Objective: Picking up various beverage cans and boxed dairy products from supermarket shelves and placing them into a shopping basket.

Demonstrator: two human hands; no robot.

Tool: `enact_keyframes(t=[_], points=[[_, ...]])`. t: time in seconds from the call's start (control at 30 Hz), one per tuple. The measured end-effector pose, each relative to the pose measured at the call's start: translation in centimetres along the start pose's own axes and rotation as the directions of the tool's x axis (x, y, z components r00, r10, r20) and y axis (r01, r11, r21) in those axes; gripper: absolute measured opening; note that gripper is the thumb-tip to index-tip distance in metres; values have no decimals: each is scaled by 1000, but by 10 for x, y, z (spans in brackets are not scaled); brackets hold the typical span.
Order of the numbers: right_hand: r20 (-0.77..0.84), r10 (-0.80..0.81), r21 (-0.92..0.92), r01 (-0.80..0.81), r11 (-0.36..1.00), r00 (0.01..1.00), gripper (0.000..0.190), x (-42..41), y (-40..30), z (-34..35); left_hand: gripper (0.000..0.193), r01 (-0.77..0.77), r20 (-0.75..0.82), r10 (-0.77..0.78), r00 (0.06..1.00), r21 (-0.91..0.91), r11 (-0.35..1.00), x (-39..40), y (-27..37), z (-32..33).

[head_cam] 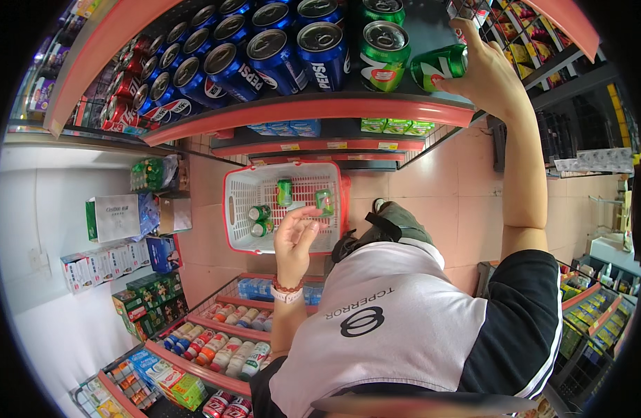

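Observation:
My right hand (485,76) grips a tilted green 7UP can (438,67) at the right end of the upper shelf, thumb in front and fingers behind. Beside it an upright 7UP can (384,57) stands with another one behind. My left hand (298,235) is held over a white and red plastic basket (231,230), palm up, fingers slightly curled and holding nothing. Several green cans lie in the basket, including one (285,192) near its far side. Another green can (324,202) appears by my left fingertips; I cannot tell whether they touch.
Rows of blue Pepsi cans (320,55) and some red cans (127,86) fill the shelf leftward. A red shelf edge (320,116) runs across the front. Stacked cartons (114,217) line the left wall. Shelves of bottles (231,355) stand beside me at lower left.

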State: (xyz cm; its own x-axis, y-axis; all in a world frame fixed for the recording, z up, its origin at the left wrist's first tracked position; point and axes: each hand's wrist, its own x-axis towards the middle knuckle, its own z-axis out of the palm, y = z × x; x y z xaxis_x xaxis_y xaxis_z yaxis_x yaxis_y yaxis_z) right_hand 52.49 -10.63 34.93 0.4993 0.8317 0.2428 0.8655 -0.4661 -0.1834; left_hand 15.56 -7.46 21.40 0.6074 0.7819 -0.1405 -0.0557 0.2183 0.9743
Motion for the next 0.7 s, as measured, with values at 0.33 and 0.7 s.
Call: enact_keyframes(t=[0.33,0.7], points=[[33,-358,159,349,924,933,107,18,-8,-4,26,29,-127,-26,992,24,999,-4,-21,-17],[-567,-275,87,388,918,777,68,-5,-27,37,34,204,-493,-76,867,210,956,-26,-113,-108]])
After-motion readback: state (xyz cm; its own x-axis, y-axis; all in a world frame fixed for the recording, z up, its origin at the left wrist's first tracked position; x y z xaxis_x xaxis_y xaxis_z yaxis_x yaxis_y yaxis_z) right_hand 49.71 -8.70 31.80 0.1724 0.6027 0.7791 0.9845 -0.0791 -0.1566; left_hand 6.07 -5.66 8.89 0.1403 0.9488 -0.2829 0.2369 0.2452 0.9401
